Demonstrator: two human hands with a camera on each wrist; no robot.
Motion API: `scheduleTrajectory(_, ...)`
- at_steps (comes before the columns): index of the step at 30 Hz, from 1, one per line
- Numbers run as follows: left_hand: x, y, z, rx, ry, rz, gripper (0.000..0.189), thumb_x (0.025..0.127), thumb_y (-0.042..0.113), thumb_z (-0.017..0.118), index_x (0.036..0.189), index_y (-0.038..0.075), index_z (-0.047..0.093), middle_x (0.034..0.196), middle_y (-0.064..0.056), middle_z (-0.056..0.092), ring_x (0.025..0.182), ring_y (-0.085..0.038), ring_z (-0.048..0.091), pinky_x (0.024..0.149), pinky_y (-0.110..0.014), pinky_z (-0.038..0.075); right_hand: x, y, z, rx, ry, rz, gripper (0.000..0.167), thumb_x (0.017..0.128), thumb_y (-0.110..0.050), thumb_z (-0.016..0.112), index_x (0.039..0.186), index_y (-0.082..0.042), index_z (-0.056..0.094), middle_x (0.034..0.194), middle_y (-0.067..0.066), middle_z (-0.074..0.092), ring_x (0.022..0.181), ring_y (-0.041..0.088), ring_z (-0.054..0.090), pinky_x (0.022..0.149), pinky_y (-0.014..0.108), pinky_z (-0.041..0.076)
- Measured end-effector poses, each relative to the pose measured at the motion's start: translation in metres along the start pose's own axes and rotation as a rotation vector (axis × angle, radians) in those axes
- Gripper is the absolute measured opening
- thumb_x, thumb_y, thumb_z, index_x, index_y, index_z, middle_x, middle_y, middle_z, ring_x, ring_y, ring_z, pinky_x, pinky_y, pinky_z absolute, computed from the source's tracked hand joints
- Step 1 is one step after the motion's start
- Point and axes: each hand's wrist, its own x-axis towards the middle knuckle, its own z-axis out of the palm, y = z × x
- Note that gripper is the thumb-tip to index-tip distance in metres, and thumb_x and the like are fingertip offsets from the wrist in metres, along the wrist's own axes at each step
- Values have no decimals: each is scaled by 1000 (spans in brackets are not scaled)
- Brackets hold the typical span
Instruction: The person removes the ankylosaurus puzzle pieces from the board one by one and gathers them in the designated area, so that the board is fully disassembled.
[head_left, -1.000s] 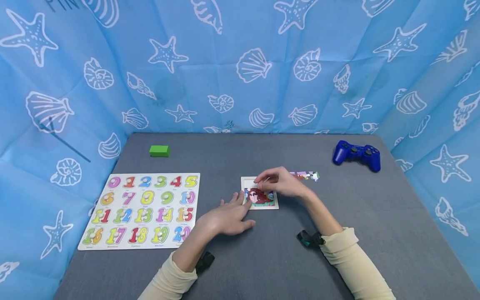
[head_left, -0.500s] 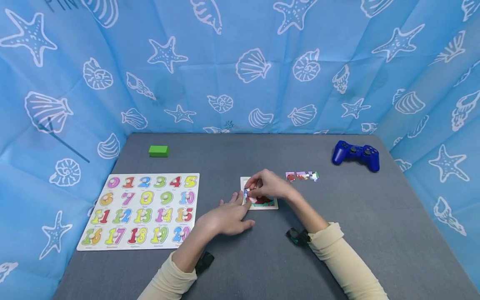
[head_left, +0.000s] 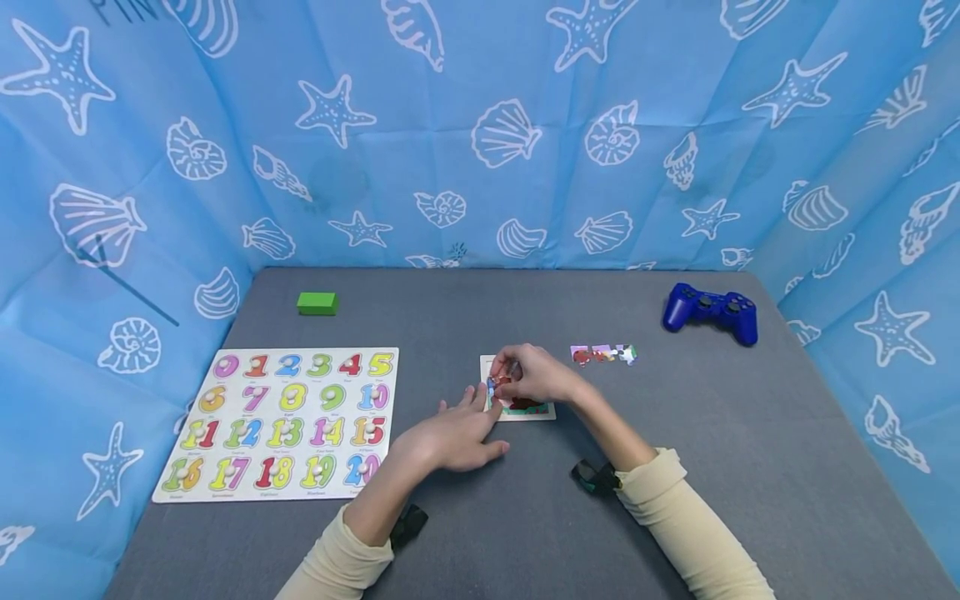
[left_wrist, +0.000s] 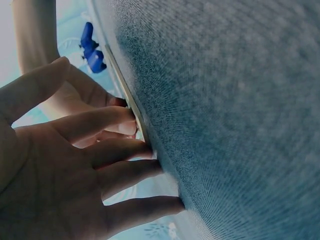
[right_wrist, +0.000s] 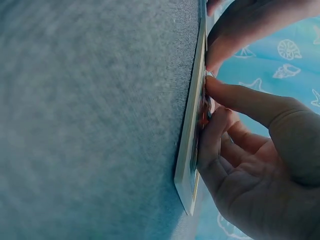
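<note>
A small jigsaw puzzle in a pale wooden frame (head_left: 540, 417) lies flat on the table, showing part of a red-brown-haired figure. My right hand (head_left: 537, 375) is over its left part, thumb and fingertips pinching a small puzzle piece (right_wrist: 209, 104) at the picture's surface. Most of that piece is hidden by the fingers. My left hand (head_left: 456, 437) rests at the frame's lower left, fingers spread and fairly straight, fingertips touching the frame's edge and the table. Three loose puzzle pieces (head_left: 602, 354) lie in a row right of the frame.
On the left lies a white number board (head_left: 307, 417) with knobbed numerals 0 to 20. A green block (head_left: 317, 303) sits at the back left, a blue game controller (head_left: 710, 312) at the back right. A blue shell-patterned curtain (head_left: 555, 200) borders the grey table (head_left: 720, 467).
My right hand has moved left and slightly down over the puzzle, uncovering the loose pieces at right. Since half a second ago it has barely shifted. The left hand has stayed in place.
</note>
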Motion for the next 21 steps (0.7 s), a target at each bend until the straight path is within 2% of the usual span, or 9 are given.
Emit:
scheduleTrajectory(7, 0, -1, 0, 8, 1, 1, 71, 113, 47, 53, 172, 13, 32, 183, -20, 9, 172, -38, 8, 133, -71, 22, -2, 6, -1, 53, 2, -93, 13, 100, -8, 77, 111, -3, 74, 93, 8, 75, 74, 8, 62, 70, 23, 54)
scheduleTrajectory(11, -1, 0, 1, 15, 5, 1, 71, 113, 47, 54, 172, 12, 33, 183, -21, 9, 172, -38, 9, 132, -71, 23, -7, 7, -5, 110, 15, -74, 17, 99, -9, 78, 114, -3, 73, 91, 10, 78, 74, 14, 66, 69, 23, 54)
scheduleTrajectory(14, -1, 1, 1, 19, 6, -1, 71, 113, 47, 54, 171, 12, 34, 183, -21, 9, 172, -38, 10, 132, -70, 24, -14, 7, -10, 172, 21, -54, 22, 101, -9, 77, 118, -2, 65, 89, 17, 78, 71, 17, 66, 65, 24, 52)
scheduleTrajectory(18, -1, 2, 0, 20, 11, -6, 71, 113, 48, 54, 170, 11, 36, 183, -22, 11, 172, -38, 11, 132, -70, 24, -22, 12, -16, 224, 37, -66, 27, 102, -9, 75, 120, -2, 57, 89, 24, 76, 70, 16, 62, 65, 24, 49)
scheduleTrajectory(21, -1, 2, 0, 13, 11, -8, 71, 113, 48, 55, 170, 10, 36, 183, -22, 11, 172, -39, 11, 132, -70, 24, -29, 16, -21, 236, 49, -76, 24, 103, -8, 74, 119, -1, 60, 93, 25, 75, 70, 14, 60, 65, 23, 48)
